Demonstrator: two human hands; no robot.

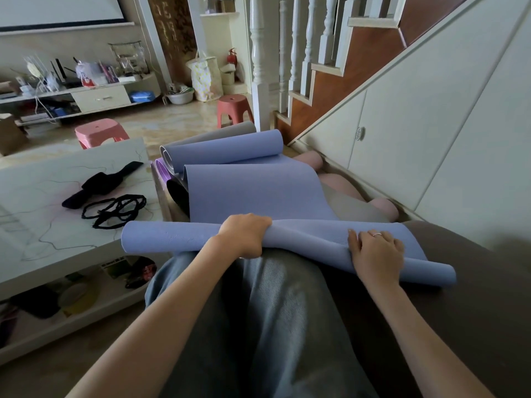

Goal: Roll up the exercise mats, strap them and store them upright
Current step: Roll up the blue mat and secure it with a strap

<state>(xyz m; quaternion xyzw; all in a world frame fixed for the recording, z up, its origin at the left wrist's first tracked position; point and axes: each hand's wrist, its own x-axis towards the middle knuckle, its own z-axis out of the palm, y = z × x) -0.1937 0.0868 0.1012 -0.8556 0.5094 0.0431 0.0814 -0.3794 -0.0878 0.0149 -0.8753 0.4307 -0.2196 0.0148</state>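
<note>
A blue exercise mat [253,193] stretches away from my lap, its near end rolled into a tube across my knees and its far end curled. My left hand [245,235] grips the roll near its middle. My right hand [376,251], with a ring on it, rests flat on the roll's right part. Under the blue mat lie a grey mat [353,208], a pink mat [339,183] and a purple mat [161,171]. Black straps [115,209] and a black band [102,183] lie on the low white table [43,225] to my left.
A white cabinet wall [416,145] under the staircase [330,67] runs along the right. Two pink stools [99,133] [234,109] stand on the tiled floor beyond the mats. A cluttered TV shelf [86,93] lines the back left. I sit on a dark brown seat [459,297].
</note>
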